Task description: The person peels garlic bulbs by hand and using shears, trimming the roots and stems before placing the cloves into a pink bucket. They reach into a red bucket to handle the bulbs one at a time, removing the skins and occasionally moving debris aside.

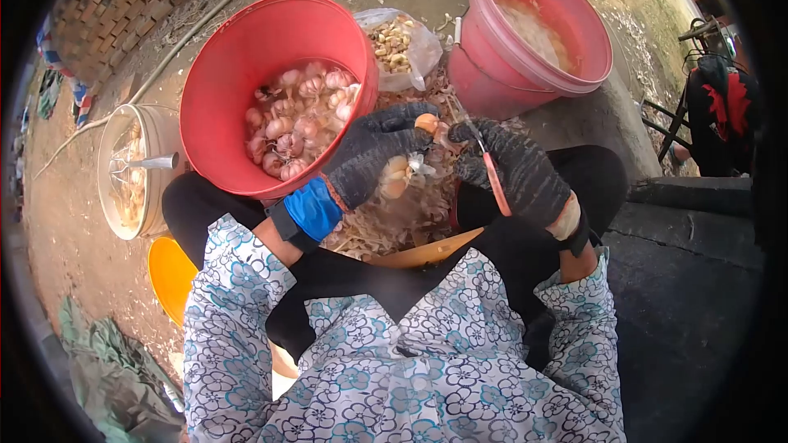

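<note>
Dark grey work gloves cover both hands. My left hand [369, 152] is closed around a garlic bulb [427, 123], its pale orange side showing at the fingertips. Peeled-looking cloves [396, 177] show just below that hand. Close on the right, my right hand [517, 168] grips a small knife [495, 184] by its red handle, the thin blade pointing up and away beside the bulb. Under both hands spreads a heap of garlic skins [402, 226]. At left, a red bucket [205, 115] holds many whole garlic bulbs [291, 127].
Beyond the hands lies a clear plastic bag [423, 45] of cloves. A pink bucket [501, 86] with cloudy contents stands at the far right. On the left are a white bucket [160, 127] with a metal-handled wire tool [152, 162] and a yellow container [168, 279].
</note>
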Demonstrator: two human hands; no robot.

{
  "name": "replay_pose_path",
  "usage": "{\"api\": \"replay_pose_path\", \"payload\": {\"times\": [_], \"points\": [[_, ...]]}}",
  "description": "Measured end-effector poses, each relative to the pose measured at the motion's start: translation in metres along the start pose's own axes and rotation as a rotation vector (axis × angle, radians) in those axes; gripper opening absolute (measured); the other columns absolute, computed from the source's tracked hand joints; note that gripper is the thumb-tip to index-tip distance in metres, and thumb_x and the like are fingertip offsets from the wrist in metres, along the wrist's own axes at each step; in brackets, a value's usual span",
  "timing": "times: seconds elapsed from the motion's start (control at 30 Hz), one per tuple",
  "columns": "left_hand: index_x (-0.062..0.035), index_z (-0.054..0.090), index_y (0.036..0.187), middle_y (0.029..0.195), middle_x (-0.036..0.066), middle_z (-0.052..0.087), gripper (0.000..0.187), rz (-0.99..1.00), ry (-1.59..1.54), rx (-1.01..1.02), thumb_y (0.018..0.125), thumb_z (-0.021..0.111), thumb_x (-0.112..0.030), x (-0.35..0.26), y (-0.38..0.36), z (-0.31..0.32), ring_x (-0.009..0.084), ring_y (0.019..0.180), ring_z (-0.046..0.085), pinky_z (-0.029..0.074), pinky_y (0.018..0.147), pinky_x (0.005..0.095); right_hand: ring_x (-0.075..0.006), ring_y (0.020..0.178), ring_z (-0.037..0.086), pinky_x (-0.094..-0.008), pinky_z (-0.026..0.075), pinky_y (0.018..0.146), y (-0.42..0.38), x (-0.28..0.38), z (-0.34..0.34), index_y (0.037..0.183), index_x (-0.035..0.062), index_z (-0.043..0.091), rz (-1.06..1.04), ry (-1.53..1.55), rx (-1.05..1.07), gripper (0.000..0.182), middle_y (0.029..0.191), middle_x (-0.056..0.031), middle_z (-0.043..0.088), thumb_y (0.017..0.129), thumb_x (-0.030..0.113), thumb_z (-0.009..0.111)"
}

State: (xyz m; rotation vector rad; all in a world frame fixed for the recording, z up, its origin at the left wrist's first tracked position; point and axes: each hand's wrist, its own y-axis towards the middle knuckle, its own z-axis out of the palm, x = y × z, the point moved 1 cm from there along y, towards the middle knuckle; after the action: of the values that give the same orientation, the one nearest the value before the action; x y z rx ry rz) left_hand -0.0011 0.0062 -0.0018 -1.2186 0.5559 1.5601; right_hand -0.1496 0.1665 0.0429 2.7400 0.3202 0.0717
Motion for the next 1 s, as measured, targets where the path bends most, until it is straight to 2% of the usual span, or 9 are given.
{"api": "replay_pose_path", "payload": {"times": [0.17,0.4,0.47,0.5,0.6,0.67,0.87,0.93,1.0], "points": [[0.0010,0.055,0.112,0.101,0.004,0.060,0.034,0.058,0.158,-0.073,0.078,0.059,-0.003,-0.009,-0.001,0.002,0.0103,0.090,0.055,0.045,0.079,0.0231,-0.0310,0.079,0.058,-0.0368,0.046,0.069,0.000,0.027,0.027,0.110,-0.0040,0.051,0.368,0.373,0.224,0.034,0.091,-0.0165,0.060,0.076,0.002,0.051],[0.0007,0.057,0.109,0.098,0.006,0.062,0.033,0.129,0.343,-0.061,0.077,0.060,-0.003,-0.014,-0.001,0.000,0.0112,0.085,0.058,0.047,0.078,0.0244,-0.0312,0.081,0.057,-0.0377,0.046,0.070,-0.003,0.028,0.023,0.109,-0.0035,0.051,0.382,0.663,0.381,0.035,0.090,-0.0170,0.058,0.075,0.004,0.052],[0.0007,0.057,0.109,0.097,0.006,0.063,0.033,0.131,0.359,-0.067,0.076,0.060,-0.003,-0.012,-0.002,0.002,0.0114,0.084,0.058,0.047,0.077,0.0246,-0.0256,0.083,0.057,-0.0344,0.046,0.070,-0.015,0.034,0.040,0.106,-0.0033,0.052,0.771,1.442,0.182,0.030,0.091,-0.0140,0.058,0.078,0.007,0.053],[0.0007,0.057,0.109,0.097,0.006,0.063,0.032,0.095,0.255,-0.071,0.077,0.060,-0.004,-0.009,-0.003,0.003,0.0116,0.084,0.058,0.047,0.077,0.0247,-0.0256,0.083,0.057,-0.0344,0.046,0.070,-0.015,0.031,0.046,0.106,-0.0033,0.052,0.772,1.442,0.180,0.030,0.091,-0.0140,0.058,0.078,0.007,0.053],[0.0007,0.056,0.109,0.096,0.005,0.062,0.031,0.051,0.066,-0.048,0.079,0.059,-0.006,-0.001,-0.001,0.004,0.0120,0.084,0.058,0.047,0.076,0.0250,-0.0185,0.068,0.058,-0.0275,0.046,0.060,-0.004,0.027,0.043,0.099,-0.0026,0.052,0.104,1.234,0.118,0.026,0.078,-0.0094,0.058,0.085,0.019,0.053],[0.0007,0.055,0.110,0.095,0.005,0.062,0.031,0.051,-0.016,-0.024,0.080,0.059,-0.008,-0.001,0.002,0.004,0.0122,0.084,0.058,0.048,0.076,0.0252,-0.0162,0.051,0.057,-0.0281,0.046,0.044,-0.003,0.028,0.030,0.100,-0.0023,0.050,0.864,2.605,0.410,0.025,0.080,-0.0073,0.057,0.089,0.020,0.046],[0.0005,0.054,0.112,0.107,0.005,0.058,0.033,0.052,0.143,0.055,0.083,0.058,-0.013,-0.014,0.003,0.002,0.0119,0.098,0.054,0.043,0.085,0.0266,-0.0145,0.058,0.058,-0.0269,0.047,0.048,-0.009,0.025,0.052,0.097,-0.0018,0.054,0.798,2.190,0.413,0.028,0.079,-0.0079,0.059,0.090,0.023,0.045],[0.0004,0.052,0.115,0.108,0.006,0.058,0.035,0.043,0.168,0.063,0.082,0.058,-0.011,-0.020,0.002,0.006,0.0123,0.097,0.054,0.043,0.085,0.0263,-0.0159,0.073,0.059,-0.0264,0.049,0.065,-0.014,0.035,0.061,0.100,-0.0016,0.054,1.059,2.215,0.009,0.025,0.085,-0.0091,0.060,0.091,0.019,0.044],[0.0004,0.051,0.117,0.109,0.006,0.057,0.037,0.032,0.192,0.071,0.082,0.059,-0.008,-0.020,0.002,0.007,0.0126,0.097,0.054,0.043,0.085,0.0260,-0.0171,0.074,0.058,-0.0281,0.048,0.065,-0.015,0.036,0.063,0.100,-0.0005,0.054,0.837,1.882,-0.063,0.023,0.087,-0.0089,0.059,0.089,0.017,0.046]]}}
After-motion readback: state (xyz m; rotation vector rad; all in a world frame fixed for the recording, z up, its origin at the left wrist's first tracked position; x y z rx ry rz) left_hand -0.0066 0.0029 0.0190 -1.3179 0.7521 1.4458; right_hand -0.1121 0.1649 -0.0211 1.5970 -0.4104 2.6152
